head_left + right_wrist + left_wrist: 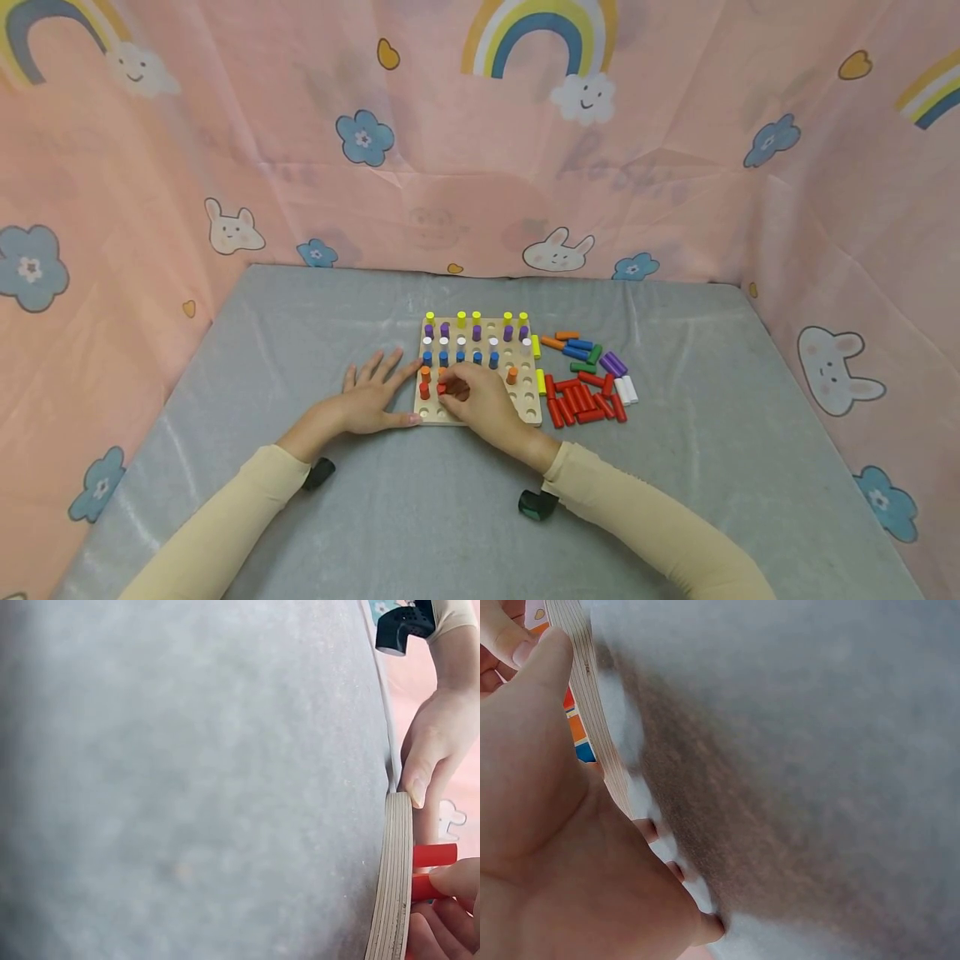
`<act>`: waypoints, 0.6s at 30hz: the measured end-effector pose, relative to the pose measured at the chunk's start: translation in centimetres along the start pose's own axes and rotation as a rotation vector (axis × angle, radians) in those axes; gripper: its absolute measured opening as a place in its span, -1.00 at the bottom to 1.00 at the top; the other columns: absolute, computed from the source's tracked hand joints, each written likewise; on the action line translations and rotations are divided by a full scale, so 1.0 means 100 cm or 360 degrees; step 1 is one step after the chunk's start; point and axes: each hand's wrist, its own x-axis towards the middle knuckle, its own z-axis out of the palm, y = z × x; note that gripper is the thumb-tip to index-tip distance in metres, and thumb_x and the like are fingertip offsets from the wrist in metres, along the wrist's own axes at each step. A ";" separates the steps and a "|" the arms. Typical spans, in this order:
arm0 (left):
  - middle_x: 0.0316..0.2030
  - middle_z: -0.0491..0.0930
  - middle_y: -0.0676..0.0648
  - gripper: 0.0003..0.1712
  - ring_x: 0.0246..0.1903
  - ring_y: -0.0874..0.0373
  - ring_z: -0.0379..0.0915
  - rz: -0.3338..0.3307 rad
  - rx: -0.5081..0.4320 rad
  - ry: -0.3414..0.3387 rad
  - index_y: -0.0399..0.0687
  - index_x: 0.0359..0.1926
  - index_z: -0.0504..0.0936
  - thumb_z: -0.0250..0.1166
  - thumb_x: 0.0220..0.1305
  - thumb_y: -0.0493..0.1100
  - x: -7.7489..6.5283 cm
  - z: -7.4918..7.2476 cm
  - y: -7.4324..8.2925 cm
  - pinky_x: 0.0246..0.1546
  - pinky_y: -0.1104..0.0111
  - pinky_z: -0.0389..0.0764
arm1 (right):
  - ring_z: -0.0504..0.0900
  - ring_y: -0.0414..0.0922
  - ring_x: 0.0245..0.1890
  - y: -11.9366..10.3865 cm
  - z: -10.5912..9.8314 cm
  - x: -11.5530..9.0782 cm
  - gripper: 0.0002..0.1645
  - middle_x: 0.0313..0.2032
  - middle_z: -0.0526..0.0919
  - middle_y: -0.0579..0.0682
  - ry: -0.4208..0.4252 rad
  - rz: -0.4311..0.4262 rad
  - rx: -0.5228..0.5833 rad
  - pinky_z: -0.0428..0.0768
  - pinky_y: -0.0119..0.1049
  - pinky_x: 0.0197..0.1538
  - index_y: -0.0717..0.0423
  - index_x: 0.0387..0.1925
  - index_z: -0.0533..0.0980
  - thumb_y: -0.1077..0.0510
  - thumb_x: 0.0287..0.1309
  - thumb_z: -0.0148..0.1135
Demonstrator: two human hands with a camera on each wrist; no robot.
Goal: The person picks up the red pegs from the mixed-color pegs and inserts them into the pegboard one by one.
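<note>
A wooden pegboard [491,414] lies on the table with rows of yellow, purple, white, blue, orange and red pegs standing in its holes. My right hand [487,406] is over its front rows and pinches a red peg [422,886] between thumb and fingers, low at the board's face. Beside it another red peg [424,391] stands upright in the board's left column. My left hand [367,402] lies with fingers spread at the board's left side; its thumb and index finger touch the edge. The right hand covers part of the orange and red rows.
Right of the board lie many loose red pegs [577,397], with two white pegs [626,390], purple pegs [613,363], and some blue, green and orange ones. Yellow pegs [541,382] lie against the board's right edge. A pink printed curtain [450,208] surrounds the grey-covered table [420,517].
</note>
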 end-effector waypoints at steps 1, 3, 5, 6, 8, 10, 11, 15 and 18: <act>0.60 -0.35 -0.19 0.09 0.56 -0.32 -0.51 -0.0002 0.0003 -0.0003 0.29 0.59 -0.19 0.18 0.24 0.43 0.000 0.000 0.001 0.36 -0.43 -0.36 | 0.71 -0.22 -0.28 0.000 0.000 0.000 -0.77 -0.25 0.72 -0.04 -0.0001 0.0004 -0.0004 0.66 -0.48 -0.23 0.12 -0.18 0.62 0.26 0.08 0.45; 0.60 -0.33 -0.21 0.09 0.55 -0.34 -0.49 0.0005 0.0009 0.0002 0.27 0.59 -0.17 0.18 0.24 0.42 -0.001 -0.001 0.002 0.35 -0.45 -0.34 | 0.71 -0.23 -0.28 0.000 -0.001 0.000 -0.76 -0.25 0.72 -0.04 0.0001 0.0009 -0.0005 0.66 -0.48 -0.23 0.12 -0.18 0.62 0.25 0.08 0.45; 0.59 -0.31 -0.23 0.09 0.55 -0.36 -0.47 0.0016 0.0008 0.0012 0.25 0.59 -0.14 0.19 0.24 0.43 -0.002 -0.002 0.003 0.34 -0.47 -0.32 | 0.71 -0.23 -0.28 -0.001 -0.003 0.000 -0.76 -0.24 0.72 -0.05 0.0003 0.0020 0.0004 0.66 -0.48 -0.23 0.10 -0.18 0.62 0.24 0.08 0.45; 0.59 -0.31 -0.22 0.09 0.55 -0.35 -0.48 0.0013 0.0008 0.0011 0.25 0.59 -0.15 0.18 0.24 0.43 -0.002 -0.002 0.003 0.35 -0.46 -0.33 | 0.71 -0.23 -0.29 -0.001 -0.004 0.000 -0.76 -0.25 0.73 -0.04 0.0011 0.0016 0.0013 0.67 -0.47 -0.24 0.11 -0.18 0.63 0.25 0.08 0.46; 0.59 -0.31 -0.22 0.10 0.55 -0.36 -0.48 0.0015 -0.0004 0.0012 0.25 0.59 -0.15 0.18 0.23 0.44 -0.002 -0.001 0.002 0.34 -0.46 -0.33 | 0.71 -0.22 -0.31 -0.002 -0.006 0.000 -0.76 -0.26 0.73 -0.02 0.0031 0.0002 0.0029 0.67 -0.44 -0.25 0.12 -0.18 0.63 0.26 0.07 0.45; 0.60 -0.32 -0.20 0.10 0.55 -0.33 -0.50 0.0011 -0.0014 0.0014 0.27 0.59 -0.16 0.18 0.22 0.45 -0.001 0.000 0.000 0.36 -0.44 -0.35 | 0.70 -0.20 -0.32 -0.003 -0.009 0.001 -0.78 -0.27 0.74 -0.01 0.0056 -0.0017 0.0034 0.68 -0.42 -0.26 0.14 -0.19 0.64 0.27 0.08 0.44; 0.60 -0.33 -0.18 0.10 0.56 -0.32 -0.51 0.0005 -0.0017 0.0013 0.29 0.59 -0.17 0.18 0.22 0.45 0.000 0.001 -0.002 0.36 -0.44 -0.36 | 0.70 -0.19 -0.33 -0.003 -0.010 0.001 -0.79 -0.28 0.74 0.00 0.0071 -0.0029 0.0036 0.67 -0.42 -0.26 0.15 -0.19 0.64 0.28 0.08 0.43; 0.60 -0.35 -0.14 0.09 0.56 -0.29 -0.52 0.0007 -0.0027 0.0034 0.32 0.59 -0.17 0.20 0.23 0.43 0.003 0.005 -0.005 0.36 -0.43 -0.38 | 0.70 -0.17 -0.34 -0.003 -0.017 0.002 -0.79 -0.29 0.73 0.01 0.0115 -0.0035 0.0042 0.68 -0.41 -0.26 0.16 -0.19 0.65 0.29 0.08 0.42; 0.60 -0.33 -0.15 0.09 0.56 -0.30 -0.51 0.0022 -0.0034 0.0053 0.32 0.58 -0.15 0.20 0.22 0.43 0.003 0.006 -0.006 0.35 -0.45 -0.38 | 0.71 -0.19 -0.34 -0.003 -0.023 0.003 -0.75 -0.29 0.74 0.01 0.0114 -0.0010 0.0059 0.68 -0.41 -0.24 0.16 -0.18 0.65 0.28 0.06 0.46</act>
